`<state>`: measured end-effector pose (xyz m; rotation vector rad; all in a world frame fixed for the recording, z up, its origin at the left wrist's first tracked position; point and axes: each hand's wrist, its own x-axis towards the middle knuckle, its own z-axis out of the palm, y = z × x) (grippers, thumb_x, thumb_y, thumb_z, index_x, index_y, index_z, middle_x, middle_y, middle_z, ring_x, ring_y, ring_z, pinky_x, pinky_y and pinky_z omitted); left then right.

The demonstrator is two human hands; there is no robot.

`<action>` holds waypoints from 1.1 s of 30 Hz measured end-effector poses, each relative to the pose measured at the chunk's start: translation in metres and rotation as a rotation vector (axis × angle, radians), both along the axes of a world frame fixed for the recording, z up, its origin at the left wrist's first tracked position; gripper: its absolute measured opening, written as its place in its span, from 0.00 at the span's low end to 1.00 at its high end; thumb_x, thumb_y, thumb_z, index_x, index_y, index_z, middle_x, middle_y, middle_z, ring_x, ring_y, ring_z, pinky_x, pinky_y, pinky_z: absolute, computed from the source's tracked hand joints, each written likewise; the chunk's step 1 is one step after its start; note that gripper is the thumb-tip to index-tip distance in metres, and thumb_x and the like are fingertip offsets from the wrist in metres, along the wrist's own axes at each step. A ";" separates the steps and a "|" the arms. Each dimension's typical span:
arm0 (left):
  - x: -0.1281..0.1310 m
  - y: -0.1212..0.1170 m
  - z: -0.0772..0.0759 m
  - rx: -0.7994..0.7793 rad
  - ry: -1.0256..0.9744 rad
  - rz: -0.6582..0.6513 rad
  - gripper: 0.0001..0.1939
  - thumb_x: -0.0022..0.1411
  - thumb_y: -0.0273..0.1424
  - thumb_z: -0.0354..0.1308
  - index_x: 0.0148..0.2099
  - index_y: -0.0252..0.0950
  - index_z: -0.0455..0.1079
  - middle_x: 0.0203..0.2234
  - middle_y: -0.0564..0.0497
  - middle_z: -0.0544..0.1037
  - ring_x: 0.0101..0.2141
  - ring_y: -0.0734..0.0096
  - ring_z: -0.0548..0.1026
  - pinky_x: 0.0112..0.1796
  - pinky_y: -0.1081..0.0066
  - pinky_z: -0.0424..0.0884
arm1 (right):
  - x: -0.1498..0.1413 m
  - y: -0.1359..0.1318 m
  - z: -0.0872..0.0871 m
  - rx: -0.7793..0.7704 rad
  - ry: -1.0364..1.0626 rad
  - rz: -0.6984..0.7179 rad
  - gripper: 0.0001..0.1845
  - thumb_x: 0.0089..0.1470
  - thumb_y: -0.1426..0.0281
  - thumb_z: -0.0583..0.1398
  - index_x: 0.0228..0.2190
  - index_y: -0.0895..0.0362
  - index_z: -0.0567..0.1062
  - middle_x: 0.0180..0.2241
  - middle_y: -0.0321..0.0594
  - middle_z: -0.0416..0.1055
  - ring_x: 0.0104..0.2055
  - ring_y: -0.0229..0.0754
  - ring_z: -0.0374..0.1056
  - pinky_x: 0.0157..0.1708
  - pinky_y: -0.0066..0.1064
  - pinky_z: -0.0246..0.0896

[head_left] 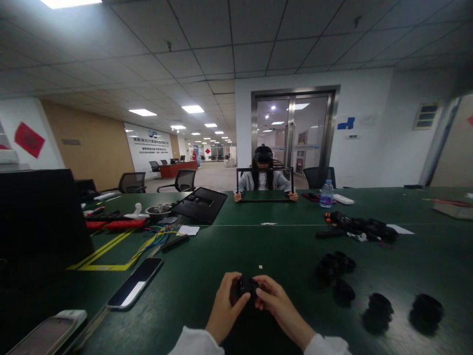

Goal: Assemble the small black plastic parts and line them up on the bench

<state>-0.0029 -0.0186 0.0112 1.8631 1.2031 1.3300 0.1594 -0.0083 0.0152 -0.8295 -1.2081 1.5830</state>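
Observation:
Between my two hands is a small black part (pixel 247 286), held just above the green table; its exact kind is too dark to make out. My left hand (pixel 227 305) grips its left side, thumb in front and fingers behind. On the other side, my right hand (pixel 277 301) pinches it between thumb and fingers. To the right lie several similar-looking black round pieces, among them one alone (pixel 380 304), another at the far right (pixel 427 310) and a cluster (pixel 335 266).
Across the green table (pixel 221 246) a person (pixel 264 177) holds a black rectangular frame (pixel 266 200). Phones (pixel 136 284) (pixel 48 333), cables (pixel 155 239) and a black panel (pixel 201 204) lie left. A water bottle (pixel 326 194) and black tangled parts (pixel 360 227) are right.

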 end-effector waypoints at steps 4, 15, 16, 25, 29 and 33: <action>-0.001 0.000 0.003 -0.024 0.016 0.007 0.14 0.52 0.36 0.53 0.41 0.37 0.61 0.33 0.48 0.69 0.34 0.64 0.69 0.32 0.69 0.65 | -0.001 -0.004 0.008 -0.017 -0.041 -0.003 0.16 0.38 0.64 0.62 0.33 0.56 0.69 0.30 0.36 0.66 0.24 0.34 0.63 0.24 0.28 0.54; -0.002 0.002 -0.002 -0.083 0.012 -0.090 0.22 0.50 0.31 0.56 0.48 0.36 0.58 0.41 0.46 0.68 0.39 0.63 0.68 0.31 0.72 0.65 | 0.001 0.000 0.001 -0.038 0.004 -0.064 0.15 0.40 0.66 0.61 0.34 0.56 0.69 0.31 0.37 0.66 0.25 0.34 0.63 0.25 0.28 0.55; -0.002 0.002 -0.001 -0.089 0.011 -0.095 0.21 0.50 0.31 0.55 0.48 0.36 0.58 0.41 0.46 0.68 0.39 0.64 0.68 0.31 0.72 0.65 | 0.001 0.001 0.000 -0.041 0.004 -0.061 0.15 0.41 0.66 0.60 0.34 0.56 0.69 0.31 0.37 0.66 0.25 0.34 0.63 0.26 0.28 0.55; 0.000 0.002 0.004 -0.131 0.057 0.046 0.13 0.51 0.40 0.53 0.31 0.34 0.64 0.25 0.52 0.71 0.28 0.69 0.69 0.29 0.73 0.63 | 0.001 -0.001 0.001 -0.017 -0.034 -0.032 0.16 0.40 0.65 0.61 0.34 0.56 0.68 0.31 0.36 0.65 0.24 0.33 0.63 0.24 0.27 0.54; 0.000 0.003 0.001 -0.117 0.099 0.135 0.17 0.52 0.44 0.50 0.26 0.34 0.63 0.21 0.53 0.67 0.25 0.70 0.66 0.27 0.74 0.61 | 0.001 -0.004 0.007 -0.012 -0.061 -0.003 0.16 0.39 0.65 0.61 0.33 0.56 0.69 0.32 0.37 0.65 0.24 0.33 0.63 0.24 0.28 0.55; 0.000 0.003 0.002 -0.104 0.103 0.146 0.19 0.54 0.45 0.46 0.25 0.34 0.63 0.21 0.53 0.66 0.25 0.70 0.66 0.28 0.74 0.61 | 0.001 -0.006 0.013 -0.030 -0.100 -0.006 0.17 0.38 0.63 0.61 0.33 0.56 0.69 0.32 0.37 0.66 0.25 0.35 0.63 0.25 0.29 0.56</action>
